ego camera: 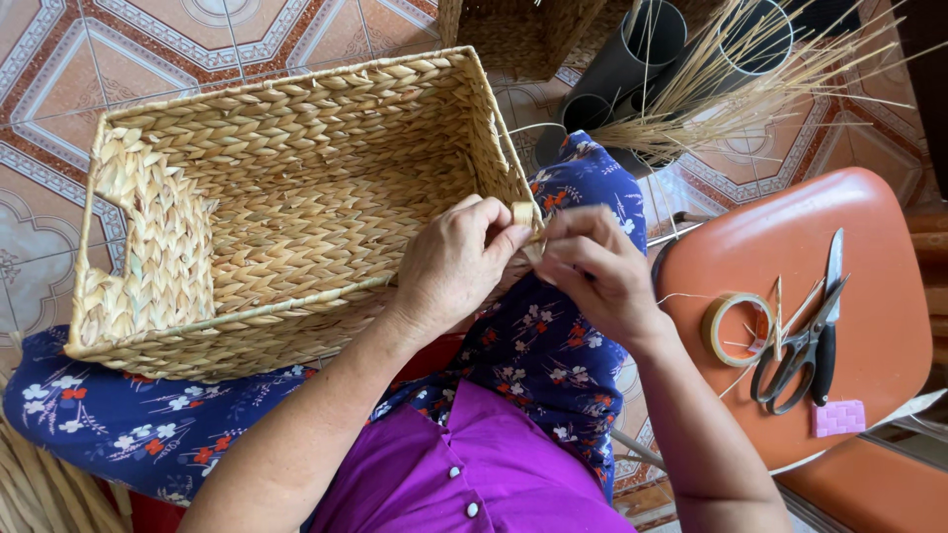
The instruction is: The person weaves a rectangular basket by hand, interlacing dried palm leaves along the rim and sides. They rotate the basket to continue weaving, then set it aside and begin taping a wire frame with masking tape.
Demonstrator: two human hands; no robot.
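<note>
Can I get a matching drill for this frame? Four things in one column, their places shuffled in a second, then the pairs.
Things:
1. woven basket
2. scissors
3. tape roll
4. pink woven square

Places:
A. near edge of the orange stool, below the scissor handles
B. on the person's lap, its corner pinched by the left hand and right hand
C. on the stool, blades pointing away from the person
D. on the stool, left of the scissor handles

Pairs: 1-B, 2-C, 3-D, 4-A

Both hands, left hand [456,265] and right hand [595,271], pinch a woven basket's [267,197] corner strand.
</note>
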